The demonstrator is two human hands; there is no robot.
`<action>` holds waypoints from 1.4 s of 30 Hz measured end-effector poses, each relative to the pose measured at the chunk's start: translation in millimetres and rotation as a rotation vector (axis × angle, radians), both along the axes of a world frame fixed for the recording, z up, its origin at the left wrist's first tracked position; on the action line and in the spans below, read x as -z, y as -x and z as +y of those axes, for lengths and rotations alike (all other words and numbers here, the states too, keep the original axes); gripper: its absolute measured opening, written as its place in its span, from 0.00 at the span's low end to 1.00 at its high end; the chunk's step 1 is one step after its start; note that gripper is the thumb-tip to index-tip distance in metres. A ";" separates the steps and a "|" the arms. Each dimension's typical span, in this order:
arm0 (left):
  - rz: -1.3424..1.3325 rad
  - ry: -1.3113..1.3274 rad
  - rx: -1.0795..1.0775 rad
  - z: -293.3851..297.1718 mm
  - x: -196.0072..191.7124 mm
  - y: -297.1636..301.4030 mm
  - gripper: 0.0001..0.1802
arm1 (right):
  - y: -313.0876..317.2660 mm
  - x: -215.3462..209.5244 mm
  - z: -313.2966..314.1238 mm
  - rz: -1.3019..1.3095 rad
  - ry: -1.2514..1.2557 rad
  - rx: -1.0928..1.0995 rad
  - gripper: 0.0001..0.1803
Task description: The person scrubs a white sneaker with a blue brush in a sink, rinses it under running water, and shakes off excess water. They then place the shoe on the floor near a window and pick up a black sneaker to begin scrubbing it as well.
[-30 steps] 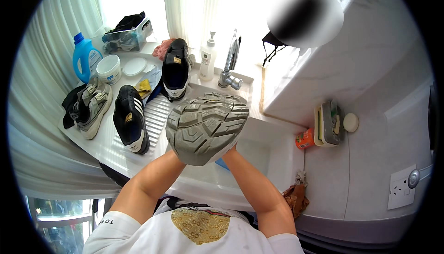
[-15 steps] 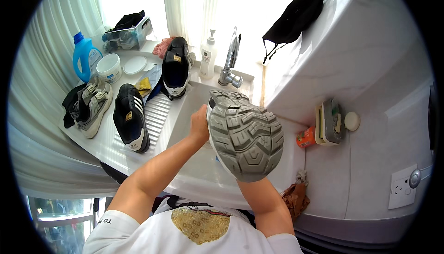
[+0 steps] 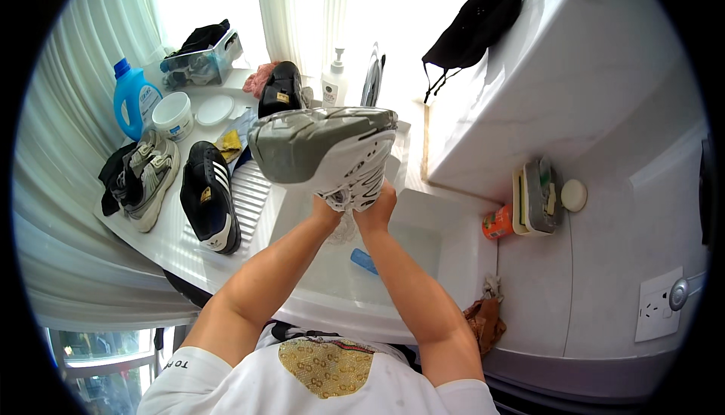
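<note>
Hands, left (image 3: pixel 326 209) and right (image 3: pixel 375 211), grip one grey sneaker (image 3: pixel 325 147) beside three shoes

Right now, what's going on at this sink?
A person stands at a white sink and holds a grey and white sneaker above the basin, sole turned up. The left hand and the right hand both grip it from below, close together. A blue brush lies in the basin under the hands. On the counter to the left rest a black striped shoe, a grey sneaker, a blue detergent bottle and another black shoe.
</note>
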State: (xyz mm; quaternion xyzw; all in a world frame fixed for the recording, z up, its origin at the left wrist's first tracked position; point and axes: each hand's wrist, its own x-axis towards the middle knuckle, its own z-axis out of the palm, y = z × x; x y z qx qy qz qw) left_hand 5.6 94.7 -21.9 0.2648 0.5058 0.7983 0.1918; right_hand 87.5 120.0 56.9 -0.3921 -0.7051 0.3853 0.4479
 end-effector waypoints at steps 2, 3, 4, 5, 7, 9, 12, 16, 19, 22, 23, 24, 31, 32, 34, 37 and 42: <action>0.406 0.130 -0.092 -1.1 22.3 11.9 0.26 | 1.3 -1.7 0.2 -0.086 -0.007 0.029 0.12; 0.461 0.143 -0.069 -7.5 8.2 11.2 0.27 | 1.2 2.8 1.8 -0.147 0.024 0.032 0.14; 0.517 0.155 -0.047 -10.5 0.8 10.9 0.27 | -0.5 5.9 2.5 -0.149 -0.002 0.029 0.14; 0.456 0.182 0.011 -10.8 4.6 9.4 0.27 | -2.6 7.8 2.7 -0.151 -0.027 0.028 0.14; 0.710 0.267 -0.049 -13.0 32.1 24.8 0.27 | -0.1 10.5 -4.2 -0.144 -0.052 -0.002 0.13; 0.865 0.287 -0.114 -14.1 47.4 28.8 0.26 | -0.9 14.5 -5.2 -0.132 -0.056 -0.015 0.14; 0.981 0.351 -0.069 -16.8 41.3 25.2 0.25 | -4.4 22.6 -5.4 -0.128 -0.069 -0.012 0.14; 0.944 0.281 -0.062 -11.1 54.0 28.3 0.22 | -9.4 30.3 -9.6 -0.117 -0.066 -0.073 0.14; 0.964 0.284 -0.055 -7.3 60.0 27.2 0.21 | -10.8 39.7 -7.0 -0.085 -0.113 -0.084 0.15; 0.891 0.285 -0.027 -9.1 53.2 22.8 0.20 | -11.7 44.2 -5.2 -0.035 -0.115 -0.087 0.15; 0.825 0.275 -0.009 -8.4 51.4 21.5 0.19 | -12.1 45.7 -5.2 0.020 -0.096 -0.089 0.15; 0.760 0.264 0.007 -10.5 48.1 21.7 0.19 | -11.1 45.8 -5.7 0.076 -0.077 -0.094 0.15; 0.688 0.297 -0.077 -25.8 -41.2 18.9 0.13 | -16.9 98.8 44.4 0.143 -0.027 -0.379 0.19; 0.652 0.298 -0.066 -25.0 -52.8 12.7 0.13 | -17.0 115.7 52.8 0.270 0.114 -0.458 0.22; 0.571 0.320 -0.057 -27.7 -60.0 7.8 0.13 | -9.9 116.6 41.9 0.802 0.503 -0.708 0.25; 0.665 0.418 -0.072 -27.7 -44.8 12.5 0.13 | -10.7 105.1 32.1 0.160 -0.032 -0.470 0.25; 0.684 0.502 -0.070 -24.4 -32.2 11.9 0.13 | -8.5 107.3 28.2 0.446 0.257 -0.595 0.22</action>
